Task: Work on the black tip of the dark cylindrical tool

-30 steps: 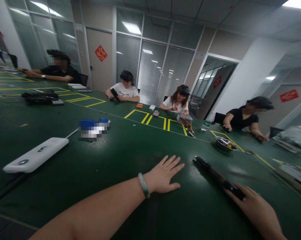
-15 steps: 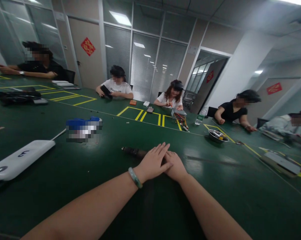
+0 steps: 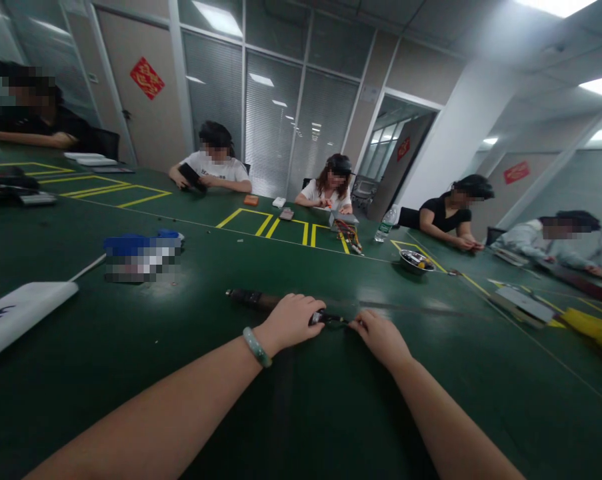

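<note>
A dark, stick-shaped electric screwdriver [image 3: 248, 298] lies across the green table, its narrow metal tip pointing left. My left hand [image 3: 291, 316] is closed over its rear half, hiding that part of the body; a green bangle circles the wrist. From the tool's rear end, a thin dark cord [image 3: 337, 321] comes out to the right. My right hand [image 3: 381, 337] pinches this cord between thumb and fingers, a short way from the left hand. What lies inside the right fingers is mostly hidden.
To the left are a white numbered power bank [image 3: 25, 313] with a cable and a blurred blue-and-white item [image 3: 143, 257]. Farther off stand a metal bowl [image 3: 415, 262], a water bottle [image 3: 385, 225] and a grey box with wires [image 3: 345, 223]. Several people sit around the table.
My hands were together over the screwdriver; now my right hand has moved off to the right and pinches the cord, uncovering the tool's rear end. The view has shifted to the right.
</note>
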Available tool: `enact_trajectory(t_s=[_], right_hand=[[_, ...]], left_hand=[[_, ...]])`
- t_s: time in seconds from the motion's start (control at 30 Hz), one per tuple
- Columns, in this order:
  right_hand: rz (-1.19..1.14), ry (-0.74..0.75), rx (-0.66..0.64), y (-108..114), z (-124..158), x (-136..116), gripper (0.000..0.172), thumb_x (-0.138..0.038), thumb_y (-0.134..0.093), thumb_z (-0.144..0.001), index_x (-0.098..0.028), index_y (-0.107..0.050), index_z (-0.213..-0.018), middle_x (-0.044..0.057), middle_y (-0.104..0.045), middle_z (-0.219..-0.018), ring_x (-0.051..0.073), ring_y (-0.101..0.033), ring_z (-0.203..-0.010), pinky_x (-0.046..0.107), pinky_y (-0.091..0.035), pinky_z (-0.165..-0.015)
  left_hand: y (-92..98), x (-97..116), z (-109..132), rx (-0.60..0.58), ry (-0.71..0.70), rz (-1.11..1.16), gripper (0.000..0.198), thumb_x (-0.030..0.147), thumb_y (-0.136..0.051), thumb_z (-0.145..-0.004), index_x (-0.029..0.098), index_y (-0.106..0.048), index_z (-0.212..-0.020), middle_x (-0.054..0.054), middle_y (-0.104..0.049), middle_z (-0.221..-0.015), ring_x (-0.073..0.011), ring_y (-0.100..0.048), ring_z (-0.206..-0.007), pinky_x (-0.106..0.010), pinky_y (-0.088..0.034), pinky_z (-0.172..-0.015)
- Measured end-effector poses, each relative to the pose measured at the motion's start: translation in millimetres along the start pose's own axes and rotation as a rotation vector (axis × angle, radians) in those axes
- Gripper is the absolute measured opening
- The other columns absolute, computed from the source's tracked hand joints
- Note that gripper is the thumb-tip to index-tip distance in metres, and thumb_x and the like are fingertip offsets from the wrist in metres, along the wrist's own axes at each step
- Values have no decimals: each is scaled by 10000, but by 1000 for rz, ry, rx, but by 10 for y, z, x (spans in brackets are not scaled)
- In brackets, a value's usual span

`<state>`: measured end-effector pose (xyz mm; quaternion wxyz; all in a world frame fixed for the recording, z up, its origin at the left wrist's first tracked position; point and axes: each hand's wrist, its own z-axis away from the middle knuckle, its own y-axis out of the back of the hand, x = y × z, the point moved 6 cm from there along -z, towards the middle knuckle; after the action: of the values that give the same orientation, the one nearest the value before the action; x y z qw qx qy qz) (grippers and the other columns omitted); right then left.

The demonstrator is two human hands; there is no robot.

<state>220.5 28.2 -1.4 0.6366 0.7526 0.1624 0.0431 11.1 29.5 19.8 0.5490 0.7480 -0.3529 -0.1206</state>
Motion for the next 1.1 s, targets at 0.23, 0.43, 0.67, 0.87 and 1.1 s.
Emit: enact_trajectory(t_s=[0.23,0.43,0.67,0.87,1.1], right_hand=[[-149,-39,38,60,-284,124,243,-431,-533,-928,-230,-654,-863,13,-633,-845,162,-580,-744,254,-382,-667],[-131,-180,-154,114,-82,345,395,-580,-491,-909,-228,-669,-930,32,-662,-796,170,-587,-690,247,-344,-591],[-83,-160,-269,300,83,368,190,-403,-678,-780,-226,-694,-846,27,-676,-809,175,-606,-720,250,-362,-587],[-64,-204,-202,329,74,301,149,-366,-647,-806,-256,-744,-785,32,-693,-767,187,-611,-697,269,-360,-589],[-321,-225,-154,217,5,190,153,-379,-643,-833,-299,-762,-888,-13,-714,-826,179,-630,-748,264,-401,-643]], left_hand=[[65,75,37,-9,1,-22,252,365,-612,-818,243,-613,-1039,-26,-654,-968,-215,-602,-897,-348,-433,-796],[-27,199,-5,8,-73,30,247,320,-612,-862,243,-574,-1093,-15,-626,-1078,-196,-577,-1001,-339,-422,-883],[-97,172,-54,-3,-64,4,121,278,-572,-898,214,-587,-1000,-11,-631,-998,-180,-590,-912,-329,-442,-822],[-85,204,-73,21,-113,-32,74,261,-572,-888,203,-591,-930,-16,-631,-952,-176,-591,-858,-312,-443,-768],[-83,201,-85,35,-119,-33,90,275,-602,-874,207,-590,-931,-13,-637,-943,-178,-597,-850,-314,-436,-755]])
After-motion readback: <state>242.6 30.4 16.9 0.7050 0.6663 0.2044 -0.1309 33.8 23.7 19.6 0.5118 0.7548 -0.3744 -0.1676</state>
